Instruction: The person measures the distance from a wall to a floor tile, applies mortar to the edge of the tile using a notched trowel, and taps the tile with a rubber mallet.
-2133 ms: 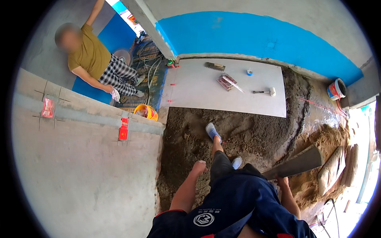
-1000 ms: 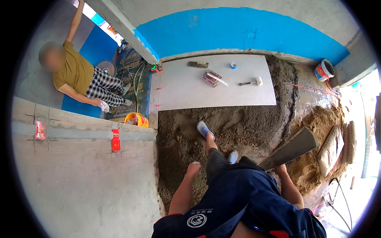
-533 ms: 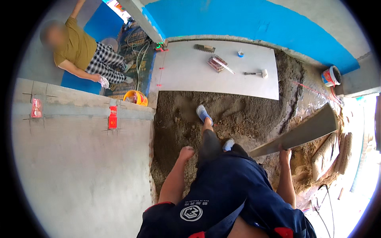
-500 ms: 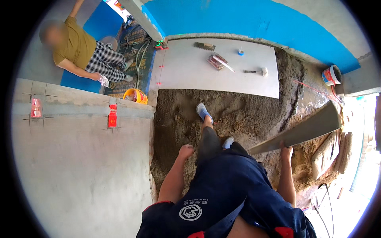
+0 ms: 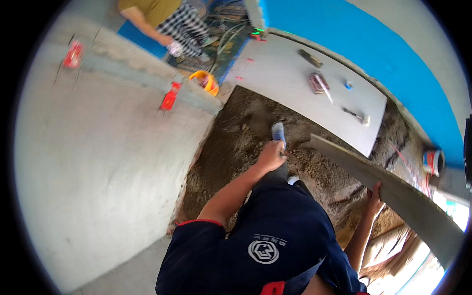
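My right hand (image 5: 375, 199) grips the edge of a long, flat grey board (image 5: 393, 191), thumb over its upper edge. The board stands on edge, slanting from beside my front foot toward the lower right, over rough brown mortar (image 5: 246, 128). My left hand (image 5: 272, 156) is held out above my front leg with its fingers curled; a small dark bit shows at the fingertips, too unclear to name. Beyond the board lies a large pale slab (image 5: 290, 78). On it are a notched trowel (image 5: 310, 58), a reddish tool with a pale strip across it (image 5: 318, 83) and a white-headed mallet (image 5: 364, 119).
A blue tape roll (image 5: 348, 84) also lies on the slab. A low grey wall (image 5: 123, 162) with red-covered boxes stands left. An orange bucket (image 5: 211, 84) and another person (image 5: 172, 24) holding something crumpled are at upper left. A bucket (image 5: 432, 162) and sacks (image 5: 386, 246) are right.
My view has turned, so the surroundings appear tilted and shifted. The board has swung so its far end points toward the slab. My left hand has come forward and inward over my leg.
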`<state>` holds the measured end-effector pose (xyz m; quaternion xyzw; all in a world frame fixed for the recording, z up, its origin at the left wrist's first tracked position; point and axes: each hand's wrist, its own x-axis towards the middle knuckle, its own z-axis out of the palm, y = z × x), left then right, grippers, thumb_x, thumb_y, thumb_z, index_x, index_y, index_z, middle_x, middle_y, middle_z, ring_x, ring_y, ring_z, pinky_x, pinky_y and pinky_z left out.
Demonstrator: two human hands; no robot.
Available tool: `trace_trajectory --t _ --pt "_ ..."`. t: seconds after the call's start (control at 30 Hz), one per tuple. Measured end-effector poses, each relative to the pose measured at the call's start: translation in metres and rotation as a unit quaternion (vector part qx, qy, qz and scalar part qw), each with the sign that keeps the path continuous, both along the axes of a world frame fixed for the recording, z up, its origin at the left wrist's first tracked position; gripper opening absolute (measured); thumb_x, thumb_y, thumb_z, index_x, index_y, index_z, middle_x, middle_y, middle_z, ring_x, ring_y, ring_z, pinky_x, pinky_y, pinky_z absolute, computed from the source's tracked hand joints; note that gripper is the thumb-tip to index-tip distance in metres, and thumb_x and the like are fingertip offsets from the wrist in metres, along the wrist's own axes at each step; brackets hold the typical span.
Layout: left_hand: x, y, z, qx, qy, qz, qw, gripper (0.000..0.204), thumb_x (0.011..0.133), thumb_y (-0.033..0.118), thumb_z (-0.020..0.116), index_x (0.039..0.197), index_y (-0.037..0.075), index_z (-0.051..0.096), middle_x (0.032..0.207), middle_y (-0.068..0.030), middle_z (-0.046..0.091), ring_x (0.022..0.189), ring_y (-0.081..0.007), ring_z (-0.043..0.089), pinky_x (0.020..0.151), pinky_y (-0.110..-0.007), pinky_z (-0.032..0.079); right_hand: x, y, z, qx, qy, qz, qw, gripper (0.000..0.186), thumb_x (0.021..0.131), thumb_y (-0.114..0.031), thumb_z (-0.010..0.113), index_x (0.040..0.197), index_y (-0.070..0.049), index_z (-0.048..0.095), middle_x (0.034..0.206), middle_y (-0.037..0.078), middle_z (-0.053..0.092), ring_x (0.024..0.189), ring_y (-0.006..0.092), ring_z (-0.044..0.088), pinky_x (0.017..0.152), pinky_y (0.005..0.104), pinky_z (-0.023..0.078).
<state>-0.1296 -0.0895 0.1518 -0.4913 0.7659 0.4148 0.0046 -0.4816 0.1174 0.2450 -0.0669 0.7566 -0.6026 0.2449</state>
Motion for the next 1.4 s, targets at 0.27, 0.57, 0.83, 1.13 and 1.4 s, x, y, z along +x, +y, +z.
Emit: trace_trajectory --t 0.27,0.57,0.83,1.13,1.4 --pt "-0.054 0.028 0.065 -0.301 0.124 0.044 0.945 0.125 0.065 0.038 0.087 0.154 0.002 0.007 0.157 -0.0264 0.01 0.147 -0.0437 0.01 0.117 -0.059 0.013 0.091 -0.081 0.017 -0.056 -0.027 0.197 0.978 0.055 0.092 -0.017 0.068 0.139 -0.002 0.043 0.135 0.014 0.048 0.116 0.0248 0.055 0.09 0.0372 0.053" --pt "-0.013 0.024 0.157 -0.412 0.159 0.148 0.885 0.12 0.063 0.029 0.088 0.15 -0.003 0.012 0.153 -0.0258 0.023 0.142 -0.0436 0.024 0.116 -0.058 0.016 0.169 -0.164 0.107 -0.124 0.136 0.535 0.825 0.044 0.089 -0.011 0.07 0.126 0.007 0.055 0.122 0.012 0.06 0.109 0.0196 0.056 0.093 0.0339 0.048" --pt "0.103 -0.037 0.111 -0.383 0.031 0.523 0.761 0.113 0.068 0.033 0.081 0.145 -0.015 0.014 0.145 -0.0353 0.028 0.137 -0.0454 0.03 0.116 -0.046 0.025 0.208 -0.213 0.07 -0.058 0.1 0.669 0.734 0.056 0.091 -0.026 0.069 0.135 0.003 0.05 0.128 0.02 0.061 0.114 0.0254 0.062 0.095 0.0331 0.049" --pt "0.312 -0.08 0.039 -0.437 -0.054 0.744 0.503 0.118 0.059 0.029 0.087 0.14 -0.016 0.014 0.135 -0.0316 0.037 0.126 -0.0429 0.041 0.11 -0.046 0.034 -0.035 -0.054 -0.226 0.305 0.169 0.57 0.744 0.029 0.089 -0.031 0.062 0.091 -0.002 0.068 0.076 0.013 0.066 0.073 0.0217 0.065 0.066 0.0393 0.05" --pt "0.346 -0.167 -0.083 -0.288 -0.079 0.874 0.382 0.102 0.059 0.032 0.09 0.125 -0.013 0.027 0.12 -0.0288 0.047 0.111 -0.0392 0.054 0.094 -0.046 0.05 -0.105 0.071 -0.201 0.57 0.033 0.462 0.679 0.024 0.092 -0.032 0.059 0.099 -0.009 0.063 0.082 0.014 0.068 0.07 0.0302 0.068 0.056 0.042 0.053"
